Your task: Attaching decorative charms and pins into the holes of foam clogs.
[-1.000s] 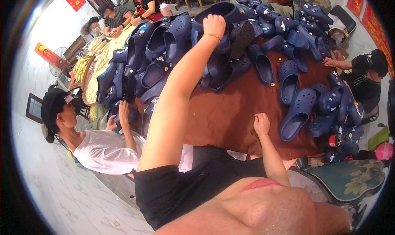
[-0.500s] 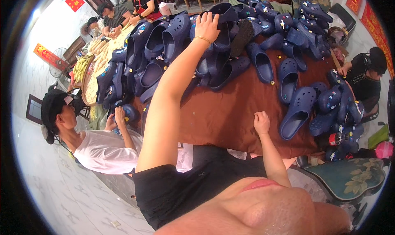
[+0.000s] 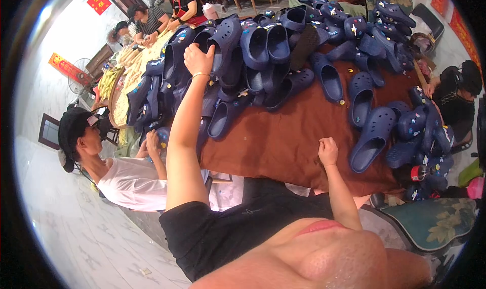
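My left hand [image 3: 199, 60] reaches into the large pile of navy foam clogs at the far side of the table. Its thumb stands apart from the fingers and lies against a perforated navy clog [image 3: 227, 38]; I see no firm hold. Right of it, two navy clogs [image 3: 254, 48] lean side by side with their openings toward me. My right hand [image 3: 328, 151] hangs loosely curled over the brown cloth [image 3: 273, 137], with nothing visible in it. To its right lies a single navy clog [image 3: 372, 144].
More clogs with small charms heap up at the right, beside a dark bottle with a red label [image 3: 418, 173]. A person in a white shirt [image 3: 136, 182] works at my left, another in black [image 3: 453, 99] at the right. Round tray [image 3: 117, 106] with pale pieces, far left.
My left hand has moved left along the pile. Two clogs that were under it now lean upright side by side, and another lies near the cloth. My right hand stays curled in place.
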Demonstrator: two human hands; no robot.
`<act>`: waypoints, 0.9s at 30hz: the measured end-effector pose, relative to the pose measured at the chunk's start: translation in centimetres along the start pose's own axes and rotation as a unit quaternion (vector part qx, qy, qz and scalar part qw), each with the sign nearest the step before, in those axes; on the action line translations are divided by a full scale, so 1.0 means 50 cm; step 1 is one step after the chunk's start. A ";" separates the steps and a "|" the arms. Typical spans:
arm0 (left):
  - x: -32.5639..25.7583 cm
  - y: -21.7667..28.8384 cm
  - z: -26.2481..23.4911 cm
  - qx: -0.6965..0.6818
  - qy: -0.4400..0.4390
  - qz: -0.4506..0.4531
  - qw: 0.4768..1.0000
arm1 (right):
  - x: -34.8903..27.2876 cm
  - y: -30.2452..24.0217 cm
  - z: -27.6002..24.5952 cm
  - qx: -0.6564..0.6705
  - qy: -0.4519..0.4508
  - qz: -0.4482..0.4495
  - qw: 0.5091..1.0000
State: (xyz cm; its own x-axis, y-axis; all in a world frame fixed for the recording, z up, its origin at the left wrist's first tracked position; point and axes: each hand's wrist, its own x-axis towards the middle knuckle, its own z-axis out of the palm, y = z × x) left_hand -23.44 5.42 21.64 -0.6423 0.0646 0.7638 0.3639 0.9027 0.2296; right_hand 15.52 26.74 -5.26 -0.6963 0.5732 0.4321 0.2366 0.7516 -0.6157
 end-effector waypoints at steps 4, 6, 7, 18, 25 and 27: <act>0.000 -0.041 0.035 -0.074 -0.181 -0.071 0.978 | 0.003 -0.004 -0.003 -0.013 -0.002 -0.007 1.000; -0.005 -0.053 0.069 -0.122 -0.205 -0.019 0.971 | 0.004 -0.003 -0.001 -0.004 -0.002 -0.009 1.000; -0.005 -0.058 0.082 -0.146 -0.214 -0.009 0.966 | 0.002 -0.002 0.002 0.004 -0.005 -0.008 1.000; 0.013 -0.027 0.117 -0.154 -0.099 -0.096 0.979 | -0.003 -0.006 0.000 -0.012 -0.005 -0.001 1.000; 0.033 -0.058 0.140 -0.176 -0.296 -0.036 0.938 | 0.000 -0.007 -0.003 -0.005 -0.011 -0.003 1.000; 0.022 -0.047 0.150 -0.203 -0.284 -0.029 0.937 | 0.000 -0.004 -0.003 -0.005 -0.011 0.000 1.000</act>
State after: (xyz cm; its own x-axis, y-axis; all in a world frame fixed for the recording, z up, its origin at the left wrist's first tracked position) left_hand -30.06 6.59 17.39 -0.8825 0.3399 0.3250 0.4692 0.6828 0.5601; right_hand 15.56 26.63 -5.04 -0.7108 0.5666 0.4168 0.2441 0.7545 -0.6093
